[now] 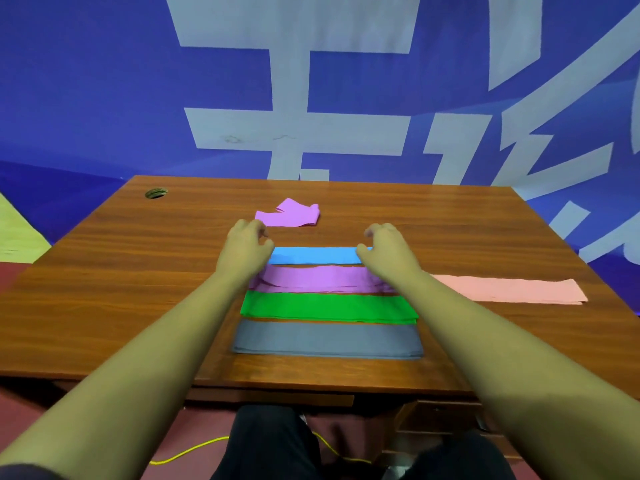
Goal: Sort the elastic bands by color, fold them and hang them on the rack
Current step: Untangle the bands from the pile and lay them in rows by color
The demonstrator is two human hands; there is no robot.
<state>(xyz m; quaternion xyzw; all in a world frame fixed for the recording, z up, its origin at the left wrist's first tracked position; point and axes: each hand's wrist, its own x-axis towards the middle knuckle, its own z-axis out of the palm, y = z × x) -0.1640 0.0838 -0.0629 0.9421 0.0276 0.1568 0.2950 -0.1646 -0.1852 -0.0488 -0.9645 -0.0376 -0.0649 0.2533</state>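
Blue band lies flat on the table, long axis left-right, farthest strip of a stacked row: purple band just near of it, then green band, then grey band nearest the table's front edge. All four are parallel and folded flat. Left hand is at the blue band's left end, right hand at its right end, so one hand per end with the band spanning the gap between them. Both thumbs touch the band ends. The other fingers are loosely curled and lifted on the far side, and a pinch versus just resting can't be told. Crumpled purple band sits just far of the blue one, unfolded, nearer the left hand's fingertips than the right's. Likely the next pick, a short reach forward-left. Pink band lies flat well off to the right, same left-right axis, on the right arm's side. No rack in view, so hanging looks not yet begun.
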